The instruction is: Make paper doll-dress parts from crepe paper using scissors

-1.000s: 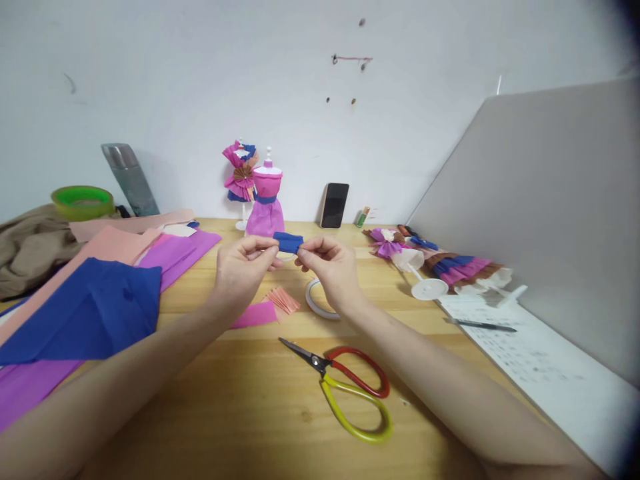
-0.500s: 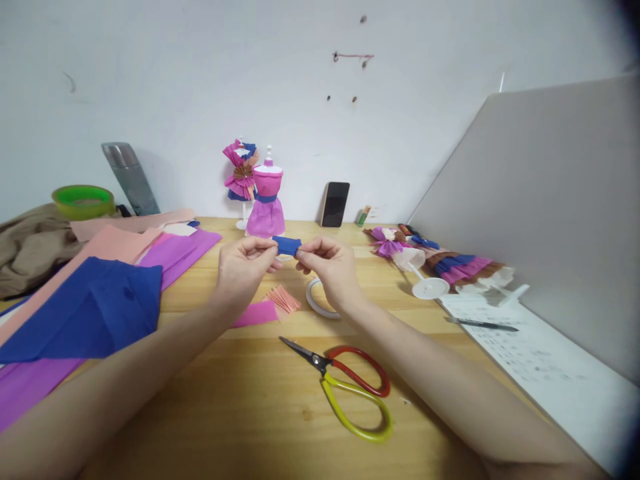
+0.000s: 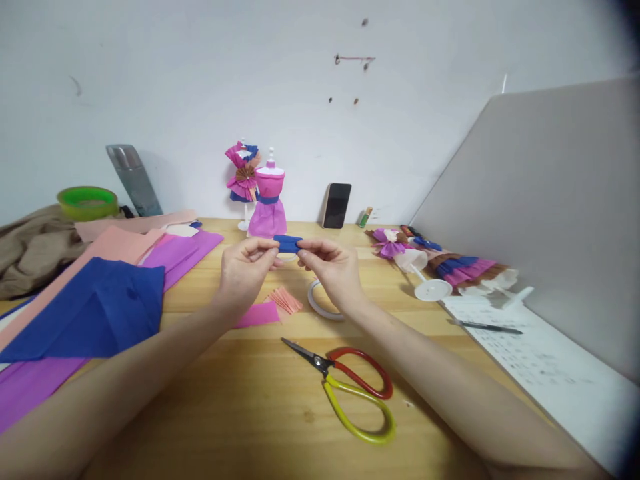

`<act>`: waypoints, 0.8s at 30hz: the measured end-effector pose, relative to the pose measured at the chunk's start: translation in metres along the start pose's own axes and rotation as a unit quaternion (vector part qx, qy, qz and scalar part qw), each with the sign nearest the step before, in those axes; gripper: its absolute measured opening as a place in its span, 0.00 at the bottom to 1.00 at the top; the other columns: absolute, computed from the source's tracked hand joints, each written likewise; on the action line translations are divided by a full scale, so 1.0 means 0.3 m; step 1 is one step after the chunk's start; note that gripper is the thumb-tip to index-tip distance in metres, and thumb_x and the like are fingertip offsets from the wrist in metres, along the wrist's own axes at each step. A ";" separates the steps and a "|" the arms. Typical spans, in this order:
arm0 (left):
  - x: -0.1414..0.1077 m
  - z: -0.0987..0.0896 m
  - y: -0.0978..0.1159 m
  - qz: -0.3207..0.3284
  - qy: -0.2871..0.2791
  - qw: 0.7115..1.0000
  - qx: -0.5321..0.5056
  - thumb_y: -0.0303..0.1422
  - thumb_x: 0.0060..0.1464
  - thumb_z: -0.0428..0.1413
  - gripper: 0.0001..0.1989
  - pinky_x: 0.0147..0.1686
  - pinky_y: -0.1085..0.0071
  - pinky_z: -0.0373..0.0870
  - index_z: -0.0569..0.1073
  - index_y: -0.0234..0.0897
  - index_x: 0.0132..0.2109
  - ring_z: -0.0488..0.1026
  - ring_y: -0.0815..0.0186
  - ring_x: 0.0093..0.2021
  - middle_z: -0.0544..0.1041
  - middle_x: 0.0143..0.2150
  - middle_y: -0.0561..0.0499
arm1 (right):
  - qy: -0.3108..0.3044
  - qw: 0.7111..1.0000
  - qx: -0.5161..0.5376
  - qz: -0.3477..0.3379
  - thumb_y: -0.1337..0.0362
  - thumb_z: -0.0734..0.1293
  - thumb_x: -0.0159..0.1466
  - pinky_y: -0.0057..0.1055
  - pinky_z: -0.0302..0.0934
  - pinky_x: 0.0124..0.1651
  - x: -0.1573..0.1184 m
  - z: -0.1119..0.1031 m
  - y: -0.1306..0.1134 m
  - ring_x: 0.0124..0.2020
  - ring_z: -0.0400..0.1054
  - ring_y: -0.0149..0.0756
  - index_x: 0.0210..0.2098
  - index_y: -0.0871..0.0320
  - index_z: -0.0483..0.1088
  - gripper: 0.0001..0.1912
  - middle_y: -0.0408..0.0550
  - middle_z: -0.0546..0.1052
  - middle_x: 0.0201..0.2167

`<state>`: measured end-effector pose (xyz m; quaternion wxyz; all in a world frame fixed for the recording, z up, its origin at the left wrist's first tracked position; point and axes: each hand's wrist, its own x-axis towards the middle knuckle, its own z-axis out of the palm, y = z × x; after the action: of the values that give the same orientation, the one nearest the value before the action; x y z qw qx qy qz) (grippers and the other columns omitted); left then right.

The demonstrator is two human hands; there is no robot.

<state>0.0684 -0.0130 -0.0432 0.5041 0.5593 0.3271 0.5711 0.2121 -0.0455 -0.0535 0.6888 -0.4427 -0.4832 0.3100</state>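
Note:
Between my two hands, above the table, a small folded piece of blue crepe paper (image 3: 288, 244) is stretched sideways. My left hand (image 3: 247, 263) pinches its left end, and my right hand (image 3: 333, 265) pinches the right end. Behind it stands a mini dress form (image 3: 269, 200) in a pink paper dress with a blue waistband. Below my hands lie a pleated peach paper strip (image 3: 285, 300), a flat pink paper piece (image 3: 257, 315) and a roll of white tape (image 3: 320, 305), partly hidden by my right hand. Scissors (image 3: 323, 365) with red and yellow handles rest nearer to me.
Coloured paper sheets (image 3: 115, 300) are heaped at left, near a green tape roll (image 3: 87, 203) and a bottle (image 3: 134, 180). A phone (image 3: 337, 205) leans on the wall. At right are a second dressed form (image 3: 460, 270), lying down, and a pen (image 3: 487, 327) on a written sheet (image 3: 545, 380).
The blue paper looks slightly flatter and wider between my fingers. Both hands keep their pinch; the whole view has shifted slightly.

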 end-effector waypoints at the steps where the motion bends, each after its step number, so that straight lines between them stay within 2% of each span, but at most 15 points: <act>1: -0.001 -0.001 -0.001 0.001 0.000 1.000 0.000 0.31 0.41 0.63 0.07 0.30 0.73 0.73 0.76 0.33 0.30 0.77 0.68 0.24 0.78 0.22 0.53 | 0.003 1.000 -0.001 -0.001 0.66 0.73 0.48 0.30 0.63 0.29 0.002 -0.001 0.003 0.21 0.67 0.29 0.28 0.59 0.77 0.07 0.41 0.75 0.18; 14: 0.008 -0.017 -0.008 0.041 0.003 0.998 0.047 0.29 0.43 0.62 0.08 0.33 0.70 0.75 0.81 0.34 0.34 0.77 0.66 0.27 0.81 0.28 0.50 | 0.012 1.000 0.002 -0.012 0.66 0.73 0.47 0.33 0.67 0.32 0.005 -0.003 0.018 0.23 0.70 0.31 0.29 0.58 0.78 0.08 0.43 0.78 0.23; 17: 0.007 -0.027 -0.014 0.101 -0.003 0.989 0.104 0.29 0.47 0.60 0.08 0.36 0.69 0.76 0.82 0.37 0.36 0.78 0.66 0.30 0.82 0.33 0.49 | 0.014 1.000 -0.011 -0.024 0.66 0.73 0.48 0.33 0.68 0.33 0.005 -0.003 0.023 0.24 0.70 0.32 0.29 0.58 0.78 0.07 0.44 0.79 0.25; 21: 0.005 -0.045 -0.027 0.219 -0.029 0.952 0.211 0.27 0.51 0.57 0.10 0.45 0.68 0.74 0.82 0.43 0.36 0.78 0.64 0.37 0.83 0.36 0.51 | 0.011 0.998 -0.046 -0.045 0.66 0.71 0.51 0.33 0.68 0.33 0.004 -0.007 0.034 0.24 0.70 0.31 0.29 0.58 0.77 0.06 0.43 0.78 0.25; 24: 0.004 -0.051 -0.032 0.258 -0.039 0.932 0.250 0.26 0.52 0.56 0.11 0.47 0.67 0.73 0.82 0.44 0.36 0.78 0.63 0.39 0.83 0.36 0.51 | 0.005 0.995 -0.079 -0.067 0.67 0.70 0.53 0.32 0.67 0.35 0.005 -0.012 0.040 0.26 0.71 0.31 0.30 0.58 0.77 0.05 0.43 0.78 0.26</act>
<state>0.0557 -0.0063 -0.0543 0.1951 0.7543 0.2837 0.5590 0.2160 -0.0405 -0.0643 0.6732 -0.4637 -0.5314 0.2221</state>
